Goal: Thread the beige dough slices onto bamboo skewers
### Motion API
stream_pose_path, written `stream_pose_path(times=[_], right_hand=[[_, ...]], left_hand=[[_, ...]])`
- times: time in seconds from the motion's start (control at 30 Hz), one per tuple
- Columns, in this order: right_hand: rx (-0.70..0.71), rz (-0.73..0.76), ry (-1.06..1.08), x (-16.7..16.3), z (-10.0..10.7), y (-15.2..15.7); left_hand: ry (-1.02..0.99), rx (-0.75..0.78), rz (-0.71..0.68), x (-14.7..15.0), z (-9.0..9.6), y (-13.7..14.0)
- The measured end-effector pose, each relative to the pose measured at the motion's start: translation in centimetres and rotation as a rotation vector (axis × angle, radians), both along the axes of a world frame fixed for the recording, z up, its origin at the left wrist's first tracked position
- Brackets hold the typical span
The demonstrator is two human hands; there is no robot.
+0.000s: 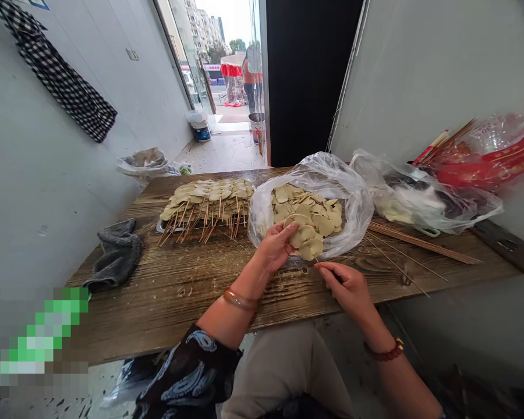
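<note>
My left hand [278, 247] pinches pale round slices, which look like potato, at the near edge of a clear plastic bag [362, 203]. Several of these slices [311, 248] sit threaded on a thin wooden skewer [317, 261]. My right hand [346, 286] is closed on the lower end of that skewer, with the slices above its fingertips. Inside the bag lies a heap of loose slices [305, 203]. To the left, filled skewers [209, 201] are stacked on a tray [160, 226], their sticks pointing toward me.
Bare skewers [423, 241] lie on the wooden table [192, 291] right of the bag. Beyond them are another plastic bag [458, 206], a red package [498, 157] and a dark-handled tool [509, 247]. A grey cloth [117, 253] lies at the left edge.
</note>
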State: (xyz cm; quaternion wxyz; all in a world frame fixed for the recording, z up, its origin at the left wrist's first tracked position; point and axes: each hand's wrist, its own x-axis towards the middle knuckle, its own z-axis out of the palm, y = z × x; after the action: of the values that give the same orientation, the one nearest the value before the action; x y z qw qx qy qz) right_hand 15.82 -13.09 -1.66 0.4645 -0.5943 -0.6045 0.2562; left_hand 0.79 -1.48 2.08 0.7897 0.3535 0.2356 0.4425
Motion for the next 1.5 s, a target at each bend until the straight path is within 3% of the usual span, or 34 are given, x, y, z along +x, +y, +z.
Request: stream_pose_path(times=[0.6, 0.77, 0.9, 1.07, 1.17, 1.3, 1.5], right_hand=[[0.134, -0.076, 0.018, 0.2, -0.4, 0.6], [0.135, -0.268, 0.229, 0.4, -0.6, 0.4], [0.175, -0.348, 0.297, 0.6, -0.9, 0.5], [0.204, -0.318, 0.300, 0.7, -0.8, 0.5], [0.217, -0.297, 0.287, 0.9, -0.7, 0.4], [0.240, -0.281, 0.274, 1.1, -0.7, 0.4], [0.264, -0.263, 0.267, 1.4, -0.4, 0.2]], left_hand=[[0.092, 0.086, -0.022, 0.9, -0.1, -0.5], [0.170, 0.155, 0.065, 0.1, 0.0, 0.1], [0.457, 0.357, 0.144, -0.1, 0.1, 0.5], [1.084, 0.844, 0.122, 0.3, 0.2, 0.6], [1.328, 1.025, 0.100, 0.9, -0.1, 0.6], [1.458, 1.101, 0.070, 1.7, -0.5, 0.7], [1.463, 1.142, 0.083, 2.6, -0.2, 0.3]])
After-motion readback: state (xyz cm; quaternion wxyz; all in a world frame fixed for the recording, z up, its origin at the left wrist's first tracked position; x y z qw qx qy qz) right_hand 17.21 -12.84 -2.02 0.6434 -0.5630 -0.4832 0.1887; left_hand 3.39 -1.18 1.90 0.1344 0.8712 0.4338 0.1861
